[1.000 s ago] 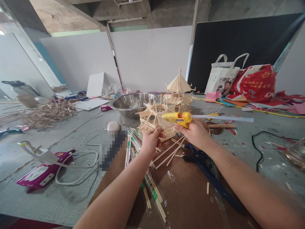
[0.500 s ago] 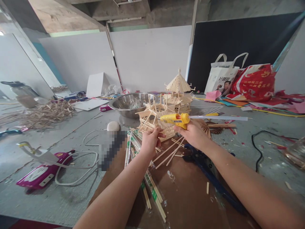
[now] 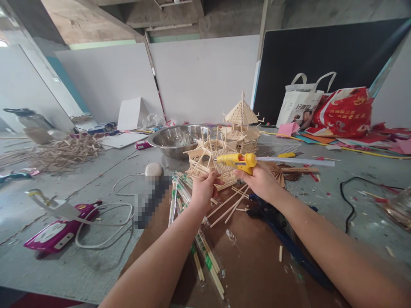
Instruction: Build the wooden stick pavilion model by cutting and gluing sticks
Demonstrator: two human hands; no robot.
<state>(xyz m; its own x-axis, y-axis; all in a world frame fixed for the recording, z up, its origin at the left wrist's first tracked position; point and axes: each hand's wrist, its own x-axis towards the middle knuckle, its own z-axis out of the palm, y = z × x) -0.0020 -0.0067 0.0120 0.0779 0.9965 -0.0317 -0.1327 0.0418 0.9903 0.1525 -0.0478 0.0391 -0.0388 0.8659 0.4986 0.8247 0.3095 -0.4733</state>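
Note:
My right hand (image 3: 258, 177) is wrapped round a yellow hot glue gun (image 3: 236, 161). A long translucent glue stick (image 3: 297, 161) juts from its back, and its nozzle points left at a model building made of wooden sticks (image 3: 201, 156). Low at the front of that model, my left hand (image 3: 205, 186) has its fingers closed against it; what exactly they pinch is too small to make out. Behind stands a pagoda-shaped stick model (image 3: 241, 113) with a pointed roof. Loose chopsticks (image 3: 229, 207) and wrapped chopsticks (image 3: 205, 252) lie near my hands on a brown board (image 3: 250, 265).
Blue-handled cutters (image 3: 289, 244) lie under my right forearm. A steel bowl (image 3: 160, 147) sits behind the model. To the left are a purple power strip (image 3: 58, 231) with a white cable and a heap of sticks (image 3: 69, 152). Bags (image 3: 342, 113) stand at the back right.
The glue gun has dipped slightly at its back and shifted a little left, with my right hand. My left hand stays at the model.

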